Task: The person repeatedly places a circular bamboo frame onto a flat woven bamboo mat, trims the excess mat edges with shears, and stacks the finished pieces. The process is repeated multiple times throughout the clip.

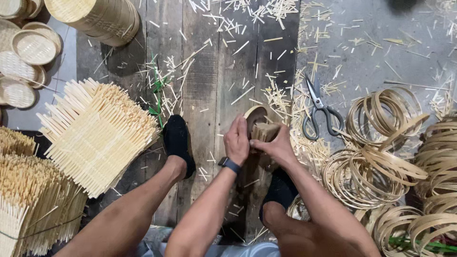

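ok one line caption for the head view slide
Both hands, left and right, press a woven bamboo piece into a small ring, scissors nearby.

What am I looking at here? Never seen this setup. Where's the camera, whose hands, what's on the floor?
There is no machine: one camera sits on a person's head and looks straight down at their own arms, legs and black-socked feet. The person sits over a floor of dark wooden planks littered with bamboo offcuts.

The left hand, with a dark wristband, and the right hand meet in the middle. Together they hold a small round bamboo hoop with a piece of woven bamboo mat pressed against it.

Around them: grey scissors lie to the right of the hands, next to heaps of loose bamboo rings. On the left is a stack of square woven mats. Finished small round baskets sit top left.
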